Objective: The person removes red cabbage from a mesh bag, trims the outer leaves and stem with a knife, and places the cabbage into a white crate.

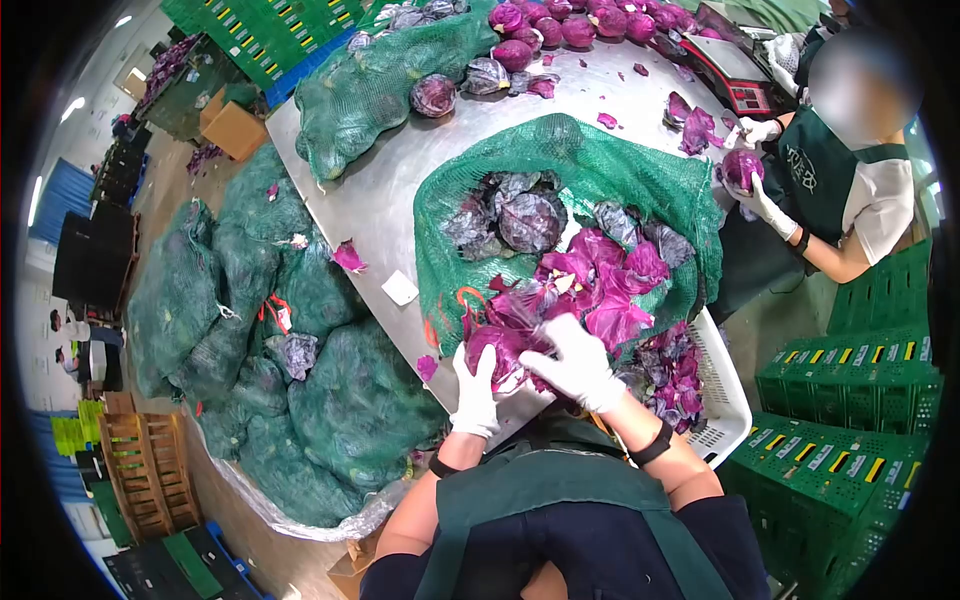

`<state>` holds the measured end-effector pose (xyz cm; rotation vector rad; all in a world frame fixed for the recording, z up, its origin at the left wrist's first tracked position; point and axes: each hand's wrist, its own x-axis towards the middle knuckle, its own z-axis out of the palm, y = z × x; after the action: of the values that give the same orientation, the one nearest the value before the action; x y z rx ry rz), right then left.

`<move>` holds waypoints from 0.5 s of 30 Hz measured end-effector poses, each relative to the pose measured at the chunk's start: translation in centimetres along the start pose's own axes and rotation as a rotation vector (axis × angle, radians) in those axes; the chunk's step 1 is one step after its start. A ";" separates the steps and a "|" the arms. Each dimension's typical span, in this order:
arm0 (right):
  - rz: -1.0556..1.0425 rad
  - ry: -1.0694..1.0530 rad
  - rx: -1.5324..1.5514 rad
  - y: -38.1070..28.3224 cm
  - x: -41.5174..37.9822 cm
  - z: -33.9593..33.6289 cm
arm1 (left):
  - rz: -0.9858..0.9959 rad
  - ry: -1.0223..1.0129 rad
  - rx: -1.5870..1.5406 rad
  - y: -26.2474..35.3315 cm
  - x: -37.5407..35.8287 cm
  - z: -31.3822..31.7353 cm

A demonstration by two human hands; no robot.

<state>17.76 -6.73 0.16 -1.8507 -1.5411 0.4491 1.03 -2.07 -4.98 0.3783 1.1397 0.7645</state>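
Observation:
A purple-red cabbage (pixel 497 350) is held close in front of my body at the table's near edge. My left hand (pixel 475 395), in a white glove, grips its left side. White-gloved too, my right hand (pixel 578 366) has its fingers pressed to the cabbage's right side, its outline slightly blurred. Just beyond lie loose purple cabbage leaves (pixel 615 285) on an open green mesh bag (pixel 580 145). Inside that bag sit darker, unpeeled cabbages (pixel 530 222). Below my right forearm, a white basket (pixel 722 400) holds many purple leaves.
Full green mesh bags (pixel 350 410) are piled at the left. Across the metal table (pixel 590 85) are peeled cabbages (pixel 578 30), another mesh bag (pixel 375 95) and a scale (pixel 730 75). A co-worker (pixel 825 190) at the right holds a cabbage. Green crates (pixel 820 480) stand at lower right.

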 end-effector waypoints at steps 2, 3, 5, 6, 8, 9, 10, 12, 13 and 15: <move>-0.011 -0.109 0.038 -1.0 -0.7 0.9 | 0.133 -0.003 0.157 1.9 -2.1 2.1; 0.056 -0.163 0.039 -1.5 -1.0 1.2 | 0.131 -0.007 0.158 1.5 -1.5 1.6; 0.006 -0.120 0.057 -0.5 -1.1 2.2 | 0.509 0.010 0.497 1.0 -0.6 0.8; -0.025 -0.124 0.067 0.2 -1.2 2.6 | 0.530 -0.013 0.511 0.7 -0.6 0.3; -0.056 -0.130 0.077 0.0 -1.1 1.9 | 0.554 -0.012 0.533 1.1 -1.0 0.6; -0.035 -0.178 0.171 -0.1 -0.9 1.3 | 0.580 -0.010 0.553 1.2 -1.0 0.6; -0.014 -0.226 0.265 -0.4 -0.7 0.8 | 0.581 -0.008 0.553 1.2 -1.0 0.6; -0.030 -0.239 0.212 -0.4 -0.7 0.7 | 0.632 -0.016 0.660 1.1 -1.1 0.6; -0.045 -0.250 0.155 -0.4 -0.8 0.7 | 0.631 -0.019 0.661 1.2 -1.2 0.6; -0.065 -0.208 0.131 -0.5 -0.9 0.8 | 0.516 -0.083 0.518 1.7 -1.5 0.7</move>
<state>16.63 -7.36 -0.23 -1.6913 -1.6603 0.7134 0.76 -1.94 -2.65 1.1612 1.1666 0.8794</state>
